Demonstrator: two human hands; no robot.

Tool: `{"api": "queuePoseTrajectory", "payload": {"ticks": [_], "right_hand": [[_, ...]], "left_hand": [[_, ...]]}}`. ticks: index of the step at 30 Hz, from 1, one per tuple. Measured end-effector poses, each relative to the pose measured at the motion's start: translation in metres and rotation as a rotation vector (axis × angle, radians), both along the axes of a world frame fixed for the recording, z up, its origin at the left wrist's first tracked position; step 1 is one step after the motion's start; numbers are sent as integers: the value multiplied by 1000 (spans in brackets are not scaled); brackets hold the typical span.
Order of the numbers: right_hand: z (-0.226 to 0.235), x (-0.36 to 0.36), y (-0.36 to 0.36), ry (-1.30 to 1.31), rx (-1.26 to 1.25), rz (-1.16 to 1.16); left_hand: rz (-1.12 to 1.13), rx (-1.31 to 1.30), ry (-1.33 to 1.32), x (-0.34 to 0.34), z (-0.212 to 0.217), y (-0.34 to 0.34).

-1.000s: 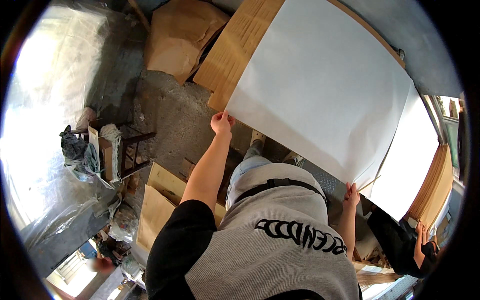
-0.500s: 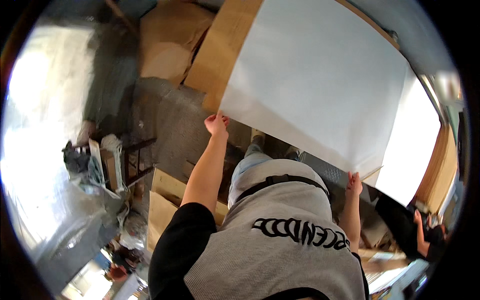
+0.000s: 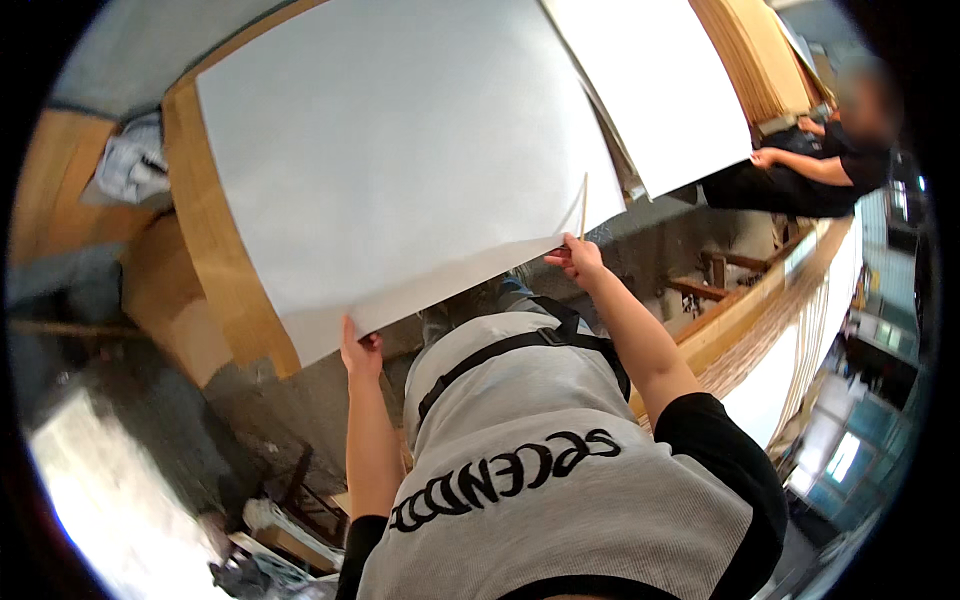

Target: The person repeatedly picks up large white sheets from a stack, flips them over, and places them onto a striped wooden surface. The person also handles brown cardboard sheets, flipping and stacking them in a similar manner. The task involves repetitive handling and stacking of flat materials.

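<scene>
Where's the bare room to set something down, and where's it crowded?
Bare: the middle of the white sheet, between the brown strip and the second sheet; also that strip, along the sheet's left. Crowded: the near edge, with the left hand, right hand and thin stick, and the second sheet's corner by a co-worker's hand.

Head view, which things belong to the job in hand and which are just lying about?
Seemingly in use:
large white sheet, held by the left hand and right hand
thin stick at the right hand
brown cardboard beneath the sheet
second white sheet

Seemingly lying about:
brown paper
white bundle
dark bundle
</scene>
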State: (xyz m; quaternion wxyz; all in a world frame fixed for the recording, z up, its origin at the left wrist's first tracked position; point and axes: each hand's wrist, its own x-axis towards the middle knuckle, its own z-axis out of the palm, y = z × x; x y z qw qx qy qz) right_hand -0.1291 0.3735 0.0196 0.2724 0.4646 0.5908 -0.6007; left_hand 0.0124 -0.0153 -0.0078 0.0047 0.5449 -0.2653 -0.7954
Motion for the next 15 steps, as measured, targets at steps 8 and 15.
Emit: {"api": "queuePoseTrajectory", "payload": {"ticks": [8,15], "right_hand": [[-10,12,8,166,-5,-111],[2,10,21,316,12,-93]], "left_hand": [[-103,-62,-96,0,7,-7],[-152,-76,-149,-6,23,-4]]}}
